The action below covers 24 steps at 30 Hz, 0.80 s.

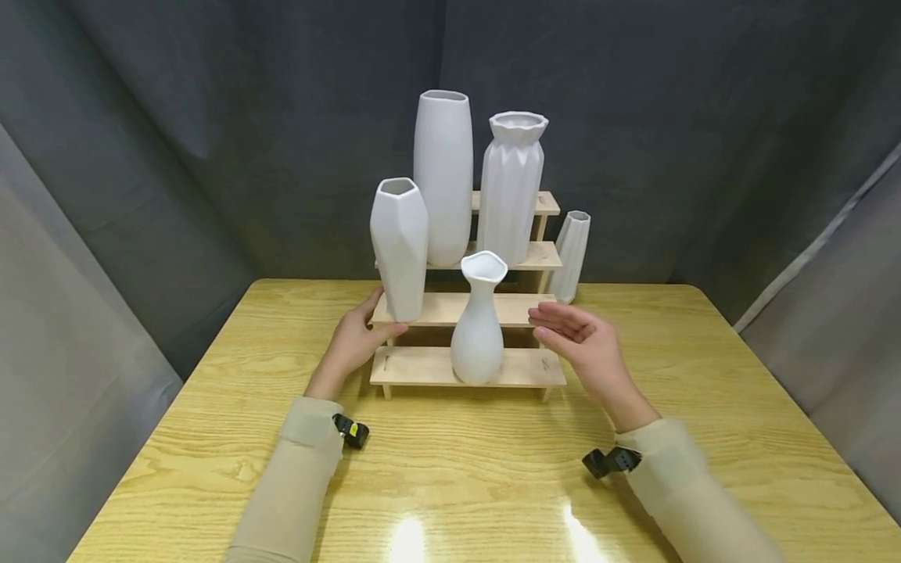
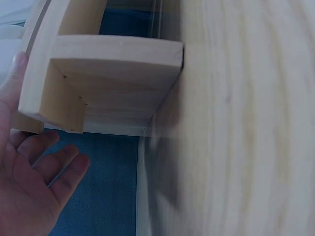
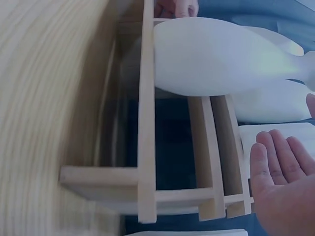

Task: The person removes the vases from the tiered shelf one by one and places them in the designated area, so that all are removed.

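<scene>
A stepped wooden display stand (image 1: 436, 310) holds several white vases. My left hand (image 1: 349, 342) grips the left end of its second shelf from the front, thumb at the front edge and fingers toward the back; in the left wrist view the other fingertips (image 2: 74, 169) spread loosely below the shelf end. Right above this hand stands a faceted vase (image 1: 400, 246). A narrow-necked vase (image 1: 479, 336) stands upright on the lowest shelf. My right hand (image 1: 587, 348) is held by the shelf's right end, fingers nearly straight and together, holding nothing.
A tall smooth vase (image 1: 443, 180) and a pleated vase (image 1: 512, 195) stand on the third shelf. Behind the stand's right end, a slim ribbed vase (image 1: 572, 258) leans slightly. The stand sits on a wood-grain table (image 1: 486, 469), with dark grey curtains (image 1: 655, 141) behind.
</scene>
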Each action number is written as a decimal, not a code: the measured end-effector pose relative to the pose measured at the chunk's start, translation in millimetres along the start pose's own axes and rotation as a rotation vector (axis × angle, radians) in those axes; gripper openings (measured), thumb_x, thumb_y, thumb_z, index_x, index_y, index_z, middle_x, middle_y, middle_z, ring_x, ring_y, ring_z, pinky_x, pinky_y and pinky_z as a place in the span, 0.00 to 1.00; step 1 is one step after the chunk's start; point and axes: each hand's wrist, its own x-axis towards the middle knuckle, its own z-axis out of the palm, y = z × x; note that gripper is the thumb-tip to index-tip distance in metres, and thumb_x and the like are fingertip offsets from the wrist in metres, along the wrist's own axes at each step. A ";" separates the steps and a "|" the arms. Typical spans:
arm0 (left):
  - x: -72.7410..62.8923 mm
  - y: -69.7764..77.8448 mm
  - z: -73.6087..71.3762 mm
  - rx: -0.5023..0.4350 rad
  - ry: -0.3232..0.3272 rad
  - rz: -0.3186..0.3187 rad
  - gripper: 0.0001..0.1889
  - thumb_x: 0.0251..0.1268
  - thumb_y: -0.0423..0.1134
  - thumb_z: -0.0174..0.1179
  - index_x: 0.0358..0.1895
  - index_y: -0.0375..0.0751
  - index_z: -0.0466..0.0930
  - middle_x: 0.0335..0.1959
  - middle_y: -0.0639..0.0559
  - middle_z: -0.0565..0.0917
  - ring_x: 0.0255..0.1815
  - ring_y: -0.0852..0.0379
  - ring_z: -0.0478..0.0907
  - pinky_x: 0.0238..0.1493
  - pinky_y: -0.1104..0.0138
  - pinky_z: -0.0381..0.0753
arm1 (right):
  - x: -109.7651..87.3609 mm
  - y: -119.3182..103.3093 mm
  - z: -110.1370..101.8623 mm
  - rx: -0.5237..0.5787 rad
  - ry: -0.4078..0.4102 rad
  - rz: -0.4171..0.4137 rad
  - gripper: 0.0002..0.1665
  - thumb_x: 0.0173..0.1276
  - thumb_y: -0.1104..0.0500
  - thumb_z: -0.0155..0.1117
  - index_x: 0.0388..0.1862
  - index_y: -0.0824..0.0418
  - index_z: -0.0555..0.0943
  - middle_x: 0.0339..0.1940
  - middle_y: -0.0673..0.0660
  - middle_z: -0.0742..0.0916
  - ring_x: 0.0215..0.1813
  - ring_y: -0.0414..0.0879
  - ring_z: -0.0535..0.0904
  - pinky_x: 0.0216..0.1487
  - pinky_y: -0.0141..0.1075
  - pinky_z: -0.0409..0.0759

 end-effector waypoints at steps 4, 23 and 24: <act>-0.1 1.4 2.0 -0.003 -0.005 -0.001 0.53 0.54 0.71 0.63 0.80 0.59 0.48 0.78 0.50 0.55 0.73 0.40 0.59 0.67 0.48 0.67 | 0.7 -3.2 2.8 -0.003 -0.004 -0.009 0.27 0.64 0.68 0.70 0.61 0.74 0.76 0.56 0.64 0.85 0.56 0.51 0.83 0.54 0.37 0.80; -1.8 4.2 -1.6 0.006 -0.011 -0.013 0.54 0.53 0.71 0.63 0.80 0.59 0.47 0.78 0.48 0.54 0.74 0.40 0.58 0.68 0.47 0.66 | 7.9 -7.3 14.3 -0.026 -0.068 -0.002 0.27 0.63 0.68 0.71 0.60 0.75 0.76 0.56 0.68 0.83 0.56 0.57 0.81 0.54 0.38 0.81; -2.1 4.2 -1.5 0.006 -0.011 -0.010 0.54 0.54 0.71 0.63 0.80 0.59 0.48 0.78 0.48 0.54 0.74 0.40 0.59 0.68 0.48 0.66 | 7.4 -7.5 15.6 -0.028 -0.068 0.002 0.28 0.63 0.67 0.71 0.60 0.75 0.76 0.56 0.68 0.83 0.56 0.57 0.81 0.54 0.38 0.81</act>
